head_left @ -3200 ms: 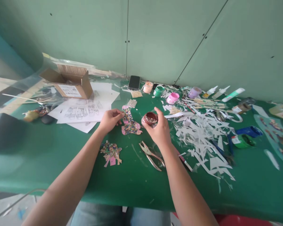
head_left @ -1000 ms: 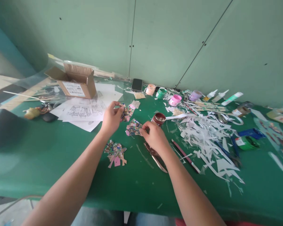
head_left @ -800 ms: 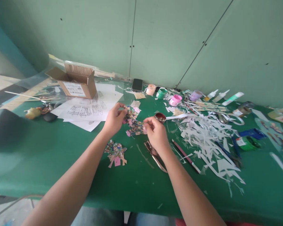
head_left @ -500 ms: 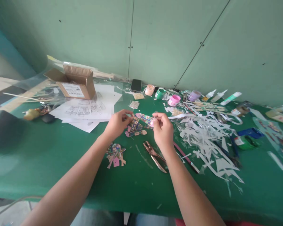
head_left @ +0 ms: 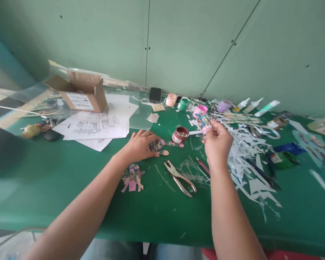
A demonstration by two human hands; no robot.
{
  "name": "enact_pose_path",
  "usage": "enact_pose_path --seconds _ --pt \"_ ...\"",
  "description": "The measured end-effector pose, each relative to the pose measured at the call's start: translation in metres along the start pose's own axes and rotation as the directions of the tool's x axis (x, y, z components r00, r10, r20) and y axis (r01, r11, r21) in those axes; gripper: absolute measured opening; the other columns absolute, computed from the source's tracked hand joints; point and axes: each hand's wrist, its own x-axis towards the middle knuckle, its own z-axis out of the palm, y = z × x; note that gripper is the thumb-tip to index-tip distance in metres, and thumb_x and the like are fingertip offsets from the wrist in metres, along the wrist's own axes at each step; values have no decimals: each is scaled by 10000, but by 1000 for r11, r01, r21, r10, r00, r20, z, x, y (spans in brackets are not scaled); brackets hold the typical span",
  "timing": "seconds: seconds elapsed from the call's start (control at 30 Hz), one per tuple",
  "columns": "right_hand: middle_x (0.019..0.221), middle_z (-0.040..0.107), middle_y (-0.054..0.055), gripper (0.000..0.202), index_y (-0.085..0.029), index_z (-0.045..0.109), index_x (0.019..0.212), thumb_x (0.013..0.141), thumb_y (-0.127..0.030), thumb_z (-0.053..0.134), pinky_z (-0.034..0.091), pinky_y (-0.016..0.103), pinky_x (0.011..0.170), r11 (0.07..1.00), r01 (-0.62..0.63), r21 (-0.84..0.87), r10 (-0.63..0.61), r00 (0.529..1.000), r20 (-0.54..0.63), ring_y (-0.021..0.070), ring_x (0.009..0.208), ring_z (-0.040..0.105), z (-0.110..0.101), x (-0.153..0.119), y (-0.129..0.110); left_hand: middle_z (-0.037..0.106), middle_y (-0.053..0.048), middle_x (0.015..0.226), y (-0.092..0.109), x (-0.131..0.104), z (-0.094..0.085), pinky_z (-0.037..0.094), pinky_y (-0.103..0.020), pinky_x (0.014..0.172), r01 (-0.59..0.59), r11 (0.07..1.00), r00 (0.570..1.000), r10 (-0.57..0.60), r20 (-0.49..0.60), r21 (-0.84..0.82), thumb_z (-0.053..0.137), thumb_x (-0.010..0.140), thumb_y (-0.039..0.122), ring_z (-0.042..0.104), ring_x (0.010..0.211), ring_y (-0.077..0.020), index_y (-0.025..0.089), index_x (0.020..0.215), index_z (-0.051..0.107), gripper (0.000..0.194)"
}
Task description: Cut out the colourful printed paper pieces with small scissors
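My left hand (head_left: 140,145) is curled round the edge of a patterned paper cutout (head_left: 158,145) with pink and cream ends, which lies on the table. In my right hand (head_left: 218,142), thumb and fingers pinch a small colourful patterned strip (head_left: 202,121) with a pink end, raised off the table near an open pink paint jar (head_left: 197,109). Between the hands stands an open dark red paint jar (head_left: 180,135). A metal hole punch (head_left: 178,177) lies in front of it. Closer to me on the left is another bunch of patterned cutouts (head_left: 133,177).
White paper scraps (head_left: 249,169) cover the right side of the green table (head_left: 70,195). Behind are a phone (head_left: 155,95), a green paint jar (head_left: 183,104) and glue bottles (head_left: 253,105). An open cardboard box (head_left: 82,95) stands on printed sheets (head_left: 97,130) to the left.
My right hand has moved right and slightly away with the patterned strip, uncovering the dark red jar. My left hand has let go of the strip's other end and lowered onto the cutout.
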Motion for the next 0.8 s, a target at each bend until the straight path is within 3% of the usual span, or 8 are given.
enact_pose_path --seconds 0.1,0.17,0.3,0.43,0.53,0.67,0.73,0.8 --pt "684 589 -12 183 -189 590 886 725 -256 533 535 325 608 946 -247 209 236 969 77 138 562 560 8 0 3 648 -71 1265 -1 4 3 416 -462 986 -31 1000 999 31 -31 5 649 863 284 545 1158 -299 257 1232 638 370" --pt "716 598 -19 136 -206 542 855 725 -241 522 545 304 635 899 -341 274 313 939 143 134 624 603 16 -5 2 630 -70 1312 -2 6 5 411 -457 1005 -60 998 996 60 -60 -2 631 874 261 544 1177 -288 262 1215 647 341" --pt "816 636 4 114 -225 508 847 739 -259 522 541 281 593 876 -399 271 345 911 226 158 735 652 27 -18 0 628 -85 1279 -3 5 2 442 -452 982 -52 999 990 51 -129 -9 669 833 239 566 1147 -296 256 1157 687 324" --pt "892 659 8 160 -246 482 873 745 -329 531 552 286 574 862 -418 288 338 896 289 179 822 670 30 -28 -3 683 -71 1040 -3 1 -2 503 -380 855 18 999 998 -19 -56 -34 682 816 257 639 974 -259 224 1069 702 256" --pt "899 661 -1 229 -241 487 859 701 -379 581 559 301 593 835 -444 325 336 879 337 184 827 670 33 -34 -6 677 -66 1005 -2 1 2 502 -373 855 -14 1000 999 14 -52 0 640 849 255 633 969 -248 218 1036 698 199" --pt "792 667 8 206 -218 530 823 701 -377 580 529 297 620 876 -385 290 300 907 296 189 767 667 33 -29 -4 676 -63 1005 0 4 6 505 -370 862 -23 1000 997 24 -72 10 606 859 200 631 950 -233 216 1028 701 195" --pt "759 667 27 168 -205 565 835 739 -342 551 521 331 659 956 -252 153 215 952 219 199 724 656 26 -21 0 678 -63 1014 1 5 7 505 -380 878 -9 1000 998 9 -70 4 599 866 203 632 956 -234 219 1033 707 200" --pt "782 676 56 193 -191 610 917 770 -274 518 510 386 732 991 -85 -100 100 984 148 222 725 648 17 -12 6 682 -59 1013 0 4 6 502 -387 902 -7 1000 998 7 -67 3 590 870 200 631 972 -237 226 1023 719 201"
